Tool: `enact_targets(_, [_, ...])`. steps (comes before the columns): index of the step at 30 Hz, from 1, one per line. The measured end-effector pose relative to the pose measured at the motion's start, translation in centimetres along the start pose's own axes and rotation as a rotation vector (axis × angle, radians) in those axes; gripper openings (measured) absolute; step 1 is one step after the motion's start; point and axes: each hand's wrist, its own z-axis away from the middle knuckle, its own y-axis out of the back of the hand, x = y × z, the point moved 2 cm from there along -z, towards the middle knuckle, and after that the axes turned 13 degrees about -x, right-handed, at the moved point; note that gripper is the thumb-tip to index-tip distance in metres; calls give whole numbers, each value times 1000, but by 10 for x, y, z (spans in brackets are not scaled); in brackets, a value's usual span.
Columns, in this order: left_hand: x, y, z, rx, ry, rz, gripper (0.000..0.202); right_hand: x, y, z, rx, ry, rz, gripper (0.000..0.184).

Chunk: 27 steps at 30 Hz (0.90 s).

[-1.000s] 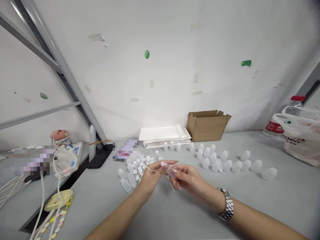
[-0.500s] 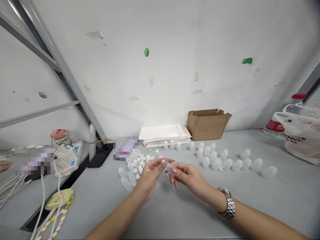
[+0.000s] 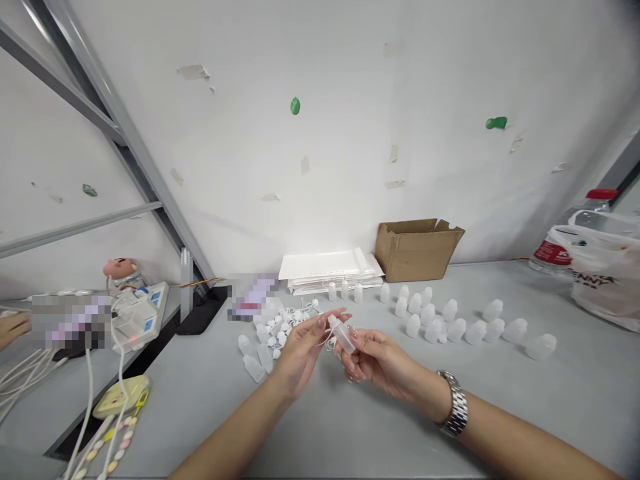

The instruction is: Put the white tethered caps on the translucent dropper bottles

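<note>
A small translucent plastic bottle (image 3: 344, 336) is tilted in front of me, its white capped neck pointing up and left. The fingers and thumb of my right hand (image 3: 373, 357) close around its lower body. My left hand (image 3: 303, 347) is beside the neck, fingers stretched out behind it and thumb apart from the cap. A thin white cord (image 3: 324, 338) loops from the neck toward my left palm. Close by on the left lies a pile of white caps with cords (image 3: 285, 327), partly hidden by my left hand. Several similar bottles (image 3: 254, 368) lie next to the pile.
Several bottles (image 3: 457, 330) stand in loose rows at right. Behind are stacked white envelopes (image 3: 330, 267) and a cardboard box (image 3: 417, 250). A plastic bag (image 3: 605, 273) sits far right. White cables (image 3: 90, 400) and a co-worker's hand (image 3: 14, 328) are at left.
The bottle has turned more upright, showing its neck and body. My left thumb has come off the cap, and my right fingers have curled further round the body. The co-worker's hand has moved further into view.
</note>
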Motion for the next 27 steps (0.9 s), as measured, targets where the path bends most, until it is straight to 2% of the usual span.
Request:
enact_targets(4, [-2, 8, -2, 101, -6, -77, 20, 1, 0, -1, 58, -23, 100, 37])
enact_targets(7, [-6, 10, -2, 171, -25, -122, 18, -3, -1, -1, 191, 27, 303, 33])
enact_targets(10, [-9, 7, -2, 169, -32, -121, 21, -5, -2, 0, 296, 38, 441, 30])
enact_targets(15, [-7, 3, -3, 84, -12, -152, 26, -5, -3, -1, 210, 32, 367, 34])
enact_targets(19, [3, 18, -7, 112, -6, -225, 37, -14, 0, 0, 247, 64, 251, 32])
enact_targets(21, [9, 33, -8, 201, 45, -455, 38, -19, 6, 2, 318, 98, 208, 31])
enact_targets(23, [16, 47, -6, 300, 113, -830, 31, -20, 13, 4, 373, 118, 171, 30])
enact_targets(25, [19, 56, -4, 313, 204, -1141, 25, -19, 19, 5, 390, 116, 143, 31])
enact_targets(27, [21, 60, -1, 291, 272, -1319, 22, -16, 23, 5, 394, 99, 128, 32])
